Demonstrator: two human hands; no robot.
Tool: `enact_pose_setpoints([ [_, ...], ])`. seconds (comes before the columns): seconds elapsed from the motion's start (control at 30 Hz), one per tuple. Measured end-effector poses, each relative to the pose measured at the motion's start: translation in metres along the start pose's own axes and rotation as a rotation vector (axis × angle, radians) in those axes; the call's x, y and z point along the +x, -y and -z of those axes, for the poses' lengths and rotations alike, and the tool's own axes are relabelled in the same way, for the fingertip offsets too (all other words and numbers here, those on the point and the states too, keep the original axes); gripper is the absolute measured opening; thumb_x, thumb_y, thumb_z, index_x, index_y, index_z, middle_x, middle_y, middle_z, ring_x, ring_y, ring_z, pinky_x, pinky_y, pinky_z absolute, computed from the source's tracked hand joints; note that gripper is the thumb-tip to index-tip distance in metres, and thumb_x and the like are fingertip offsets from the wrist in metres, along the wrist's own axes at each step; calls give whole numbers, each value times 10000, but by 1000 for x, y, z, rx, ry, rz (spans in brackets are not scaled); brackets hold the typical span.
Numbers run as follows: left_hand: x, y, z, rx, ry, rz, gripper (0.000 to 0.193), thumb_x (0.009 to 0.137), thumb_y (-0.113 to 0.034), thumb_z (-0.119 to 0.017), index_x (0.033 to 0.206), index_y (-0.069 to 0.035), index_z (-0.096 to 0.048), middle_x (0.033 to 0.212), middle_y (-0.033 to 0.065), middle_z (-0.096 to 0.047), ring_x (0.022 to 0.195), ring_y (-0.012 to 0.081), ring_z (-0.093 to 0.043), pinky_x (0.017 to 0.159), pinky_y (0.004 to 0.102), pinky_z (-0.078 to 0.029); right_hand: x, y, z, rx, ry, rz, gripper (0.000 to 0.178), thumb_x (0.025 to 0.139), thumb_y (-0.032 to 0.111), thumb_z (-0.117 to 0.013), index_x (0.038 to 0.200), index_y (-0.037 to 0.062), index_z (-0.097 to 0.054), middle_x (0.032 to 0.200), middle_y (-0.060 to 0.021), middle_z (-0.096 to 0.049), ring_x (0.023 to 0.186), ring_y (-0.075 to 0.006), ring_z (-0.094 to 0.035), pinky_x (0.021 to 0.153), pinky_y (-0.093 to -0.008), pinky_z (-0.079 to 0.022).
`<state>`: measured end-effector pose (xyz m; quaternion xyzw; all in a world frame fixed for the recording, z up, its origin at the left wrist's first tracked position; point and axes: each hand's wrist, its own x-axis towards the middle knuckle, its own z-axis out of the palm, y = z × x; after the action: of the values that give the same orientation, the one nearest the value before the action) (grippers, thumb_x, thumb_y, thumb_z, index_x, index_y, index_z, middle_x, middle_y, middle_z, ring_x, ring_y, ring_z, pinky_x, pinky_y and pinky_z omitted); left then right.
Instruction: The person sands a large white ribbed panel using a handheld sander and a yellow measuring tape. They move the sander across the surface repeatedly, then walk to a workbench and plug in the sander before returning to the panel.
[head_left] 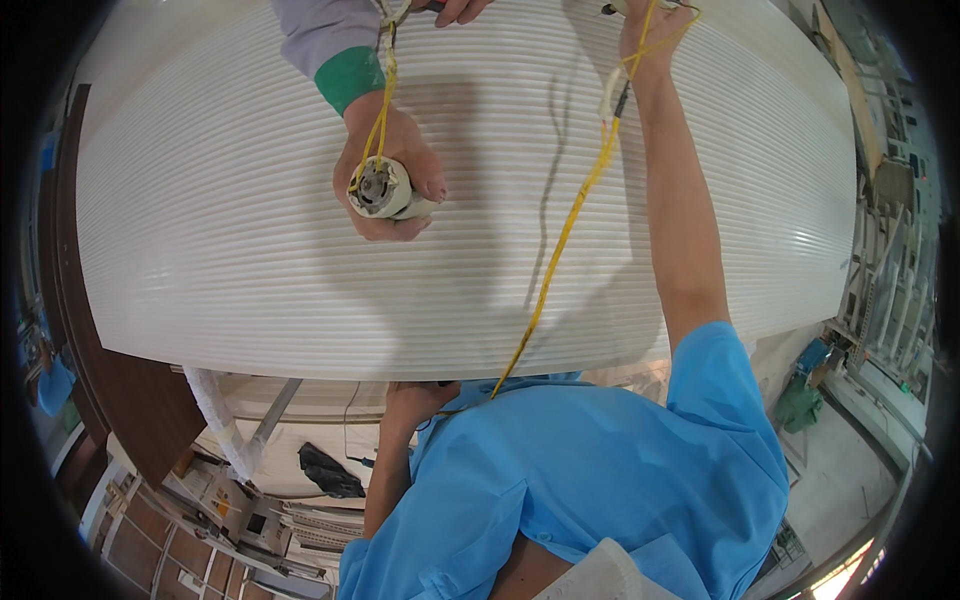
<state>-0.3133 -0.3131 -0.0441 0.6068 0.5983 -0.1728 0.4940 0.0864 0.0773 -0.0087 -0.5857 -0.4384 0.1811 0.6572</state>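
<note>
My right arm reaches far across a white ribbed panel [560, 270]. At the top edge of the view, my right hand [650, 45] is closed around something mostly cut off by the frame. A yellow cord [565, 235] runs from beside that hand back to my body. My left hand [412, 402] is low at the panel's near edge, beside a small dark thing; its fingers are mostly hidden. Ahead on the left, a co-worker's hand [385, 135] in a green cuff grips a round, pale motor-like power tool [380, 188] with yellow wires on top.
The co-worker's other hand [462, 10] shows at the top edge. A dark brown board [150, 400] lies along the left side. Below the panel are a wrapped support leg [215, 420] and a black plastic bag [330, 470]. Racks with long pieces [885, 270] stand at right.
</note>
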Motion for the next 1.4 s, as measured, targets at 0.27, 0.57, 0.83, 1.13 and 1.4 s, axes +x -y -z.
enact_pose_setpoints([
  [0.27, 1, 4, -2, -9, -11, -4, 450, 873, -477, -757, 1168, -138, -772, 1138, 91, -779, 1145, 312, -695, 1022, 449, -527, 2, -12, -11, -35, -18, 34, 147, 815, 116, -791, 904, 42, -700, 772, -41, -676, 689, -155, -609, 653, -348, -507],
  [0.57, -1, -2, 1, -10, 31, 24, 454, 877, -471, -758, 1185, -138, -769, 1129, 101, -782, 1102, 319, -711, 987, 454, -548, 7, -15, -12, 95, -9, 9, 156, 810, 105, -800, 904, 37, -696, 796, -51, -685, 713, -160, -616, 670, -346, -507],
  [0.83, -1, -2, 6, -36, 64, 30, 464, 884, -468, -742, 1221, -150, -758, 1170, 99, -772, 1162, 310, -688, 1038, 443, -520, 18, -12, -8, -83, -24, 186, 132, 815, 115, -784, 883, 39, -700, 782, -49, -678, 714, -163, -605, 697, -348, -512],
  [1.13, 1, -3, 2, -26, 109, 52, 486, 896, -511, -717, 1229, -159, -756, 1202, 102, -768, 1185, 309, -688, 1059, 436, -514, 20, -22, -16, -12, 1, -23, 162, 817, 145, -802, 887, 36, -704, 769, -46, -673, 683, -160, -597, 649, -353, -499],
  [1.4, 1, -8, 3, -58, 79, 41, 485, 888, -482, -739, 1253, -161, -748, 1208, 105, -766, 1193, 312, -684, 1065, 428, -512, 37, -17, -8, -41, 12, 114, 155, 814, 143, -797, 905, 44, -721, 771, -46, -686, 697, -161, -610, 635, -353, -498],
])
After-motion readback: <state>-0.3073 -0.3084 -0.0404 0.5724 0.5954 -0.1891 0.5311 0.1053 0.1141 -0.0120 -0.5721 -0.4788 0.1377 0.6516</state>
